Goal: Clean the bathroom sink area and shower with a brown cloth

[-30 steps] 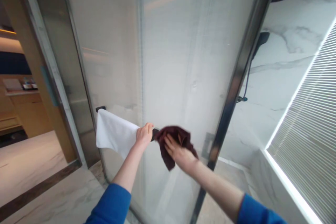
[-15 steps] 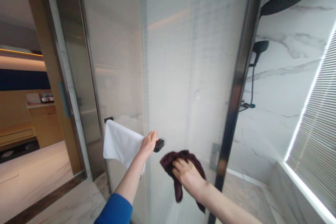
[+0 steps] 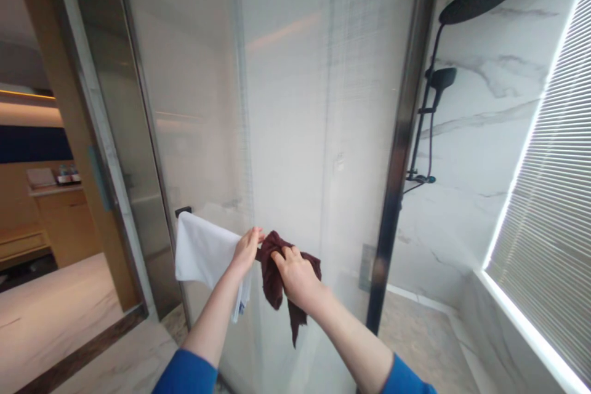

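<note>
My left hand [image 3: 246, 248] is closed around the black towel bar on the frosted glass shower door [image 3: 286, 104], right beside a white towel [image 3: 203, 252] that hangs over the bar. My right hand [image 3: 295, 274] presses a dark maroon cloth [image 3: 274, 277] against the bar's right end, next to my left hand. The cloth covers that end of the bar and a strip of it hangs down. The bar's left bracket [image 3: 183, 211] shows above the towel.
A dark metal door frame [image 3: 397, 154] stands right of the glass. Behind it, a black shower head [image 3: 478, 0] and hand shower [image 3: 441, 80] hang on a marble wall. Lit blinds [image 3: 549, 197] fill the right. A doorway at left opens onto a wooden counter [image 3: 60, 209].
My right hand has carried the maroon cloth from lower on the glass up and left onto the bar's right end. My left hand stays on the bar.
</note>
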`<state>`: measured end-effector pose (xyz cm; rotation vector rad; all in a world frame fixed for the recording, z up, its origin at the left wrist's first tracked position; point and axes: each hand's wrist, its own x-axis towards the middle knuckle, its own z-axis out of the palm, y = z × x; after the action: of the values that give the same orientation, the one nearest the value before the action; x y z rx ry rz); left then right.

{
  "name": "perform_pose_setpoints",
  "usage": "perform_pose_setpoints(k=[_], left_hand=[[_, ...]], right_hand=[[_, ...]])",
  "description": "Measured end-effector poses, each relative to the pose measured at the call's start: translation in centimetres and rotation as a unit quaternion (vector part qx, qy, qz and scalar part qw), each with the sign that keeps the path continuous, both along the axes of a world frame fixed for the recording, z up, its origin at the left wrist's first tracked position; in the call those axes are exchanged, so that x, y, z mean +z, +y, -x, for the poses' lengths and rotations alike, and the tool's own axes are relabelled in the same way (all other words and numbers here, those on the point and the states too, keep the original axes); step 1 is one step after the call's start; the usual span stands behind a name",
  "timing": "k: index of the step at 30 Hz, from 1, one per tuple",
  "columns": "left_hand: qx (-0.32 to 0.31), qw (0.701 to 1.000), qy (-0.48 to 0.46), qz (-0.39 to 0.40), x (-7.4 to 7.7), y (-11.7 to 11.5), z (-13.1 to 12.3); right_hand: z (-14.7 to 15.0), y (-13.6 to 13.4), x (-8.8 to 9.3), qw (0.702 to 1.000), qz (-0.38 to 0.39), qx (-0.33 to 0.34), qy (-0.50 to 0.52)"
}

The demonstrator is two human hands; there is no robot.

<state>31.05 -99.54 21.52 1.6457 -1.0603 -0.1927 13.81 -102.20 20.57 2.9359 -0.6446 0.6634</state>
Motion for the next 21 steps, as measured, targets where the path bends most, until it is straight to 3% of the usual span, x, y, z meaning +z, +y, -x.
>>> perform_pose_setpoints(k=[3,5,8,11,13,14,16,18,21], left_hand=[[0.006,0.994,-0.107,-0.033,-0.8,0.0,1.5],[0.027,0.981,-0.185,-0.055,-1.0,-0.1,2.4],[0.075,0.935,-0.325,-0.120,-1.1,-0.1,2.9],[0.092,0.901,-0.402,-0.136,-1.0,-0.3,2.4],[0.093,0.899,-0.412,-0.115,-1.1,-0.4,1.9],[0.095,0.899,-0.415,-0.105,-1.2,-0.5,1.8],[0.099,0.898,-0.418,-0.089,-1.4,-0.6,1.6],[0.103,0.899,-0.418,-0.078,-1.5,-0.6,1.5],[0.104,0.901,-0.414,-0.073,-1.5,-0.6,1.6]], right_hand=[[5.1,-0.2,-0.3,1.000,-0.017,0.014,0.015],[8.9,0.1,1.7,0.999,0.021,0.021,-0.012],[14.1,0.9,8.3,0.978,0.161,-0.025,-0.128],[16.9,0.4,15.4,0.938,0.274,-0.092,-0.191],[17.3,-1.1,17.5,0.928,0.312,-0.107,-0.173],[17.1,-2.0,17.2,0.928,0.324,-0.104,-0.151],[16.5,-3.5,13.9,0.934,0.334,-0.085,-0.096],[15.9,-3.9,7.4,0.948,0.311,-0.050,-0.041],[16.1,-2.6,-5.0,0.983,0.184,0.014,0.002]])
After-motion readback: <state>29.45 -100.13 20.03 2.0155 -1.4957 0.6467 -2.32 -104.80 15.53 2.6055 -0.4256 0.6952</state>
